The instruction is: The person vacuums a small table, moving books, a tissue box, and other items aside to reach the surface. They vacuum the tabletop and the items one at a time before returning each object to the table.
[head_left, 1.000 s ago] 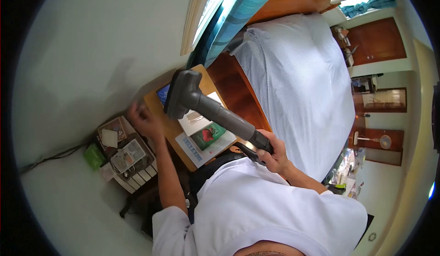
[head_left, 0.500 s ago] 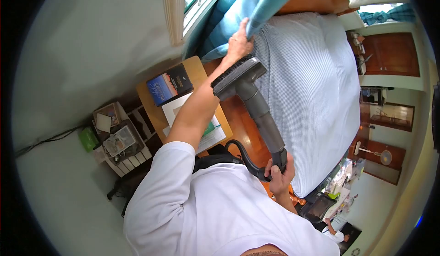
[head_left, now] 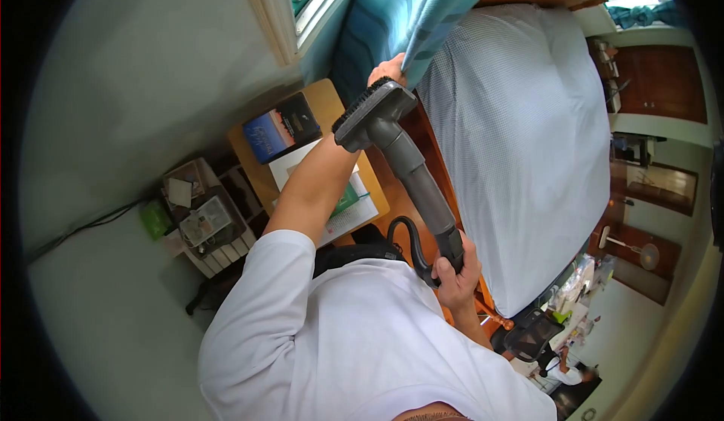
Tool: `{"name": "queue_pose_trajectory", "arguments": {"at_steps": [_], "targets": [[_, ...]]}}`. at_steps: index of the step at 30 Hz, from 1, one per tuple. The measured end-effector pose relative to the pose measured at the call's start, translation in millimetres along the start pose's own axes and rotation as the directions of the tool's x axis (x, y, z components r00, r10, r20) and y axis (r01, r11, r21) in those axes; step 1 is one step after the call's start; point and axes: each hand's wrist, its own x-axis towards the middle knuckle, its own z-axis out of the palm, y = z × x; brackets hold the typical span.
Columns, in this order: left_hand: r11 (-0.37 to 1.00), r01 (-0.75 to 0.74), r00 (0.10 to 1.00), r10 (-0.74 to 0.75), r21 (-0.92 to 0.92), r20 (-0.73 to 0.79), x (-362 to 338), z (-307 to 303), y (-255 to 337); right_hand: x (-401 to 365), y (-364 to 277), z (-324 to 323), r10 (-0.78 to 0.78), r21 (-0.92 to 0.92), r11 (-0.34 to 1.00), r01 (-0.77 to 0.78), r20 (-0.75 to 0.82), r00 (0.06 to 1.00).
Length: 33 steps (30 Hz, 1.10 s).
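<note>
My left hand (head_left: pixel 388 70) grips the edge of a blue patterned curtain (head_left: pixel 407 14) beside the window, and the cloth hangs in folds from it. The fingertips are partly hidden behind the cloth and the brush. In my right hand (head_left: pixel 461 279) is the handle of a vacuum cleaner wand (head_left: pixel 424 195), dark grey, with a curved black hose (head_left: pixel 413 244) running from it. The wand points up and leftward. Its wide brush head (head_left: pixel 375 112), with black bristles, is in front of my left forearm and wrist, close to the curtain's lower edge.
A bed (head_left: pixel 520 142) with a pale checked cover stands to the right. Books (head_left: pixel 273 131) and papers lie on a small wooden desk (head_left: pixel 328 98). A cluttered cabinet (head_left: pixel 211 217) is at left. Farther right are a mesh chair (head_left: pixel 533 336), a standing fan (head_left: pixel 648 256) and another person (head_left: pixel 567 372).
My left hand has come down and slightly left, drawing the curtain with it. The vacuum brush has shifted a little up and left. My view has turned slightly.
</note>
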Motion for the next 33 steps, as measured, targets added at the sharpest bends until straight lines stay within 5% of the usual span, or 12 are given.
{"name": "queue_pose_trajectory", "arguments": {"at_steps": [4,7,9,13,17,19,23,24,25,26,28,33], "targets": [[0.992,-0.124,0.987,0.127,0.035,-0.101,-26,-3,-62,3,-8,6,0.085,0.038,0.996,-0.086,0.025,0.996],[0.87,-0.249,0.929,0.092,-0.425,-0.357,-75,-56,-55,10,-9,13,0.075,0.042,0.996,-0.075,0.003,0.997],[0.944,-0.306,0.887,0.236,-0.122,-0.396,-118,-102,-50,15,-15,20,0.149,0.06,0.987,-0.149,0.008,0.989],[0.934,0.2,0.937,-0.271,-0.295,-0.221,-213,-165,-69,28,-22,41,0.228,0.033,0.973,-0.229,0.017,0.973],[0.952,0.288,0.88,-0.305,-0.103,-0.364,-311,-208,-147,40,-30,51,0.258,0.025,0.965,-0.26,0.069,0.964],[0.826,0.562,0.779,-0.545,-0.04,-0.31,-347,-241,-159,41,-35,56,0.267,0.029,0.962,-0.271,0.106,0.958],[0.756,0.642,0.646,-0.625,-0.132,-0.437,-401,-279,-210,43,-54,70,0.276,-0.077,0.961,-0.265,0.201,0.94],[0.723,0.638,0.561,-0.672,-0.265,-0.484,-404,-287,-220,40,-57,78,0.213,-0.139,0.972,-0.189,0.182,0.96],[0.762,0.632,0.539,-0.565,-0.143,-0.625,-404,-296,-222,35,-60,86,0.32,-0.016,0.946,-0.323,0.199,0.926],[0.601,0.61,0.381,-0.794,-0.516,-0.474,-407,-312,-235,29,-54,90,0.3,-0.05,0.954,-0.297,0.216,0.929],[0.559,0.419,0.264,-0.829,-0.716,-0.493,-401,-333,-257,24,-58,95,0.299,-0.185,0.949,-0.254,0.286,0.91],[0.432,0.248,0.086,-0.901,-0.867,-0.425,-389,-351,-369,20,-78,118,0.276,-0.285,0.944,-0.167,0.4,0.874]]}}
